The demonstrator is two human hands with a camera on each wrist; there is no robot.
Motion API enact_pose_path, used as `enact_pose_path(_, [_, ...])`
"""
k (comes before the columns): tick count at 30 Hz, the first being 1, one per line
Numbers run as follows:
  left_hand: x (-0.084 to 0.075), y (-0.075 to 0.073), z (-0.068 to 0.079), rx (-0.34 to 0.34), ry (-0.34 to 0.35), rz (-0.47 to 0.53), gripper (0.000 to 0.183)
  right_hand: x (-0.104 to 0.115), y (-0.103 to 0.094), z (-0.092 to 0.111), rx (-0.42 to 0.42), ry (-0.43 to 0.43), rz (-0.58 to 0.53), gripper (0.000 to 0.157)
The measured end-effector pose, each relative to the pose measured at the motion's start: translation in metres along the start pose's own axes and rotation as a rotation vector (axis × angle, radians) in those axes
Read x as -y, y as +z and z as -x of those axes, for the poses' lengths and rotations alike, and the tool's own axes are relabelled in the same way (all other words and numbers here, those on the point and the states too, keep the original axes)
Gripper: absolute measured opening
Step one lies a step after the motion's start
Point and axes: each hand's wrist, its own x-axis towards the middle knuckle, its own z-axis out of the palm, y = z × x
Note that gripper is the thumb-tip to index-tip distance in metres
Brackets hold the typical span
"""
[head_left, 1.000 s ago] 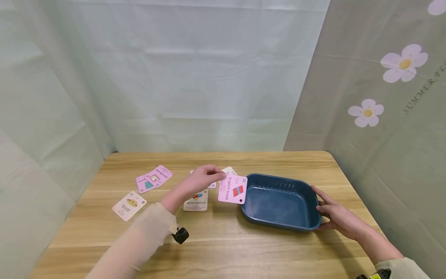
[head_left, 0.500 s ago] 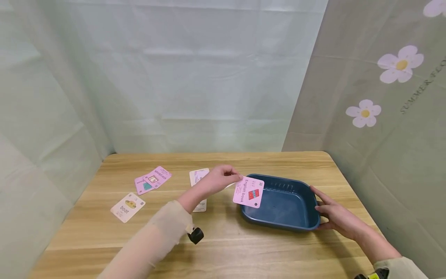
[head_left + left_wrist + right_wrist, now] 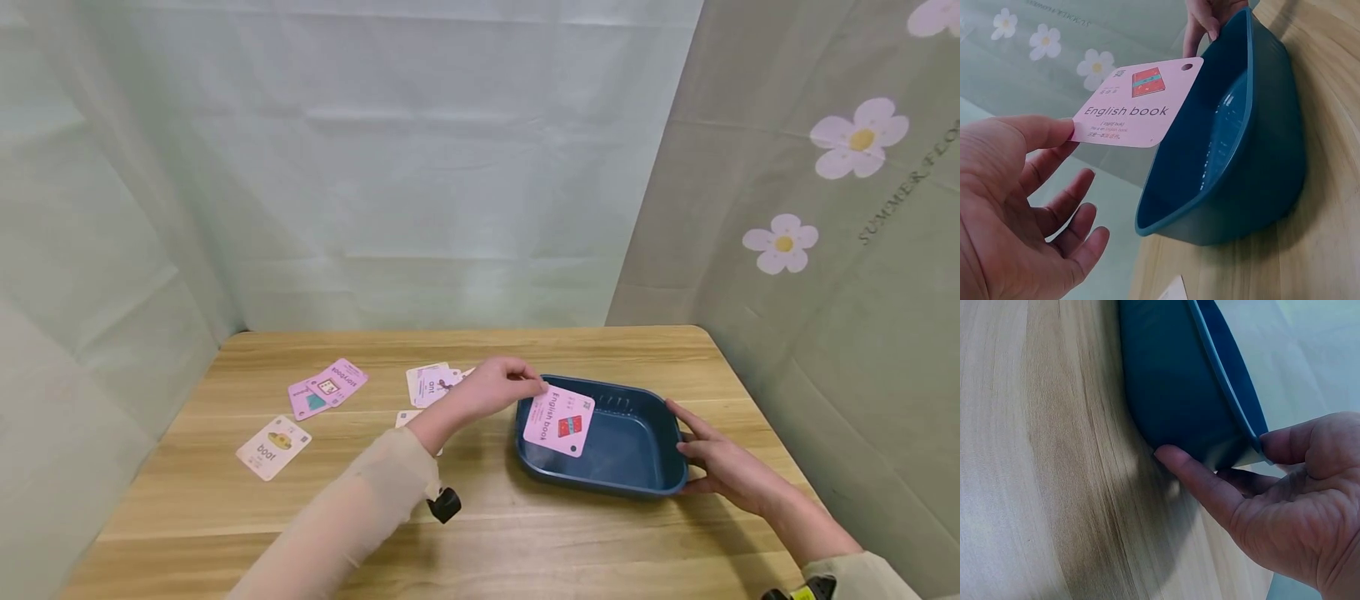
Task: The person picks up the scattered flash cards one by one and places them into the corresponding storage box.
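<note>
My left hand (image 3: 491, 390) pinches a pink flashcard (image 3: 566, 425) by one corner between thumb and forefinger. The card reads "English book" beside a red book picture. It hangs tilted over the left part of a dark blue plastic basin (image 3: 626, 467). In the left wrist view the hand's other fingers are loosely bent, below the card (image 3: 1132, 103). At the basin's right end, my right hand (image 3: 731, 471) holds it by the end wall. One fingertip lies at the rim and another digit low on the wall (image 3: 1175, 381) in the right wrist view.
Left on the wooden table (image 3: 525, 550) lie a boat card (image 3: 273, 447) and overlapping pink cards, a storybook card (image 3: 337, 382) on top. Behind my left forearm are an ant card (image 3: 432, 386) and a mostly covered card (image 3: 405, 417). Cloth curtains (image 3: 427, 167) stand around the table.
My left hand has carried the English book card rightward, from the basin's left edge to over its inside. The ant card has come into view. My right hand stays at the basin.
</note>
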Motion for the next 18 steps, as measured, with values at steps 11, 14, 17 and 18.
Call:
enact_pose_path(11, [-0.005,0.010,-0.005,0.001,0.019,-0.033,0.013,0.002,0.003,0.000,-0.010,0.008,0.013,0.069])
enact_pose_path(14, [-0.007,0.013,-0.007,0.001,0.036,-0.058,0.012,0.002,0.003,0.000,-0.017,0.013,0.010,0.069])
enact_pose_path(17, [-0.008,0.019,-0.009,0.003,0.061,-0.071,0.011,0.002,0.003,-0.001,-0.020,0.011,0.007,0.069])
enact_pose_path(18, [-0.008,0.022,-0.010,0.004,0.062,-0.071,0.011,0.001,0.003,-0.001,-0.019,0.010,0.005,0.069])
